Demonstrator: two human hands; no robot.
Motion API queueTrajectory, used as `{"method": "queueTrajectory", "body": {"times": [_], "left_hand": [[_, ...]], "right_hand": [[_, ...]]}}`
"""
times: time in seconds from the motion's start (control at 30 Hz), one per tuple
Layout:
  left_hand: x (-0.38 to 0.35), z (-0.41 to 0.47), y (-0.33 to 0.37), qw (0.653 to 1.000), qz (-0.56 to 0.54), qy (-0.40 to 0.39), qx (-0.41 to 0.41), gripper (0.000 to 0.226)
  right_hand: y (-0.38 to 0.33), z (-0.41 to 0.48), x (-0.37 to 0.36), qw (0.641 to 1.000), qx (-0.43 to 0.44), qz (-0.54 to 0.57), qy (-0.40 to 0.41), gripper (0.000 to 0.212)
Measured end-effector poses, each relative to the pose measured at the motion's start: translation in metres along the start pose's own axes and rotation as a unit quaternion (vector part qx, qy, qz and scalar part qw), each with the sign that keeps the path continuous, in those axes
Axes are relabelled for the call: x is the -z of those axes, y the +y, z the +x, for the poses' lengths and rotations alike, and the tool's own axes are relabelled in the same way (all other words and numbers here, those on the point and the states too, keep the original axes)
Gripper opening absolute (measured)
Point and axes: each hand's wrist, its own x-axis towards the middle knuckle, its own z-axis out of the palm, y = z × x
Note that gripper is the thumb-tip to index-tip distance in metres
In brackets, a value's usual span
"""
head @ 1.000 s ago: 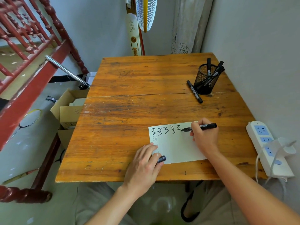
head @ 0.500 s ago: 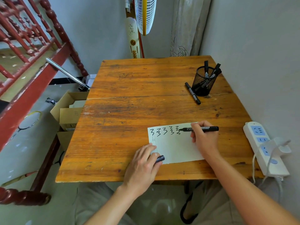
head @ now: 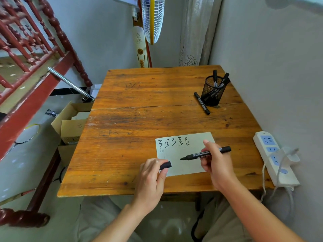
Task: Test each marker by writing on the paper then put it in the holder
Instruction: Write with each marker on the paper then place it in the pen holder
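A pale paper (head: 176, 152) with several black squiggles along its top lies near the table's front edge. My right hand (head: 214, 161) holds an uncapped black marker (head: 197, 155) level above the paper, tip pointing left. My left hand (head: 152, 177) grips the marker's black cap (head: 165, 165) a short gap left of the tip. A black mesh holder (head: 212, 94) with several markers stands at the back right. One more black marker (head: 202, 103) lies on the table just left of the holder.
The wooden table (head: 139, 123) sits against a grey wall on the right. A white power strip (head: 274, 158) with a plugged cable lies at the right edge. Cardboard boxes (head: 71, 124) stand on the floor to the left; a fan (head: 153, 18) is behind.
My right hand has lifted the marker off the squiggle row and brought it down and left over the paper. My left hand has raised the cap toward the marker's tip.
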Motion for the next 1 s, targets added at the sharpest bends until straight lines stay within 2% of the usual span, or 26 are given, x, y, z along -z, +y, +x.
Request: {"method": "queueTrajectory", "body": {"times": [0.37,0.53,0.63,0.8,1.0], "left_hand": [[0.002,-0.011,0.013,0.999,-0.046,-0.023,-0.004,0.031],[0.004,-0.017,0.017,0.998,-0.001,-0.031,-0.057,0.023],[0.003,-0.022,0.013,0.996,0.024,-0.021,-0.086,0.019],[0.001,-0.022,0.01,0.996,0.018,-0.035,-0.08,0.022],[-0.001,-0.023,0.02,0.992,-0.075,-0.096,-0.023,0.03]], "right_hand": [[0.004,-0.02,-0.011,0.996,0.035,-0.056,-0.055,0.033],[0.01,-0.028,-0.01,0.991,-0.002,-0.08,-0.105,0.035],[0.02,-0.033,-0.011,0.992,-0.03,-0.092,-0.084,0.036],[0.035,-0.039,-0.016,0.995,0.011,-0.09,-0.027,0.029],[0.041,-0.037,-0.017,0.998,-0.009,-0.057,0.015,0.026]]}}
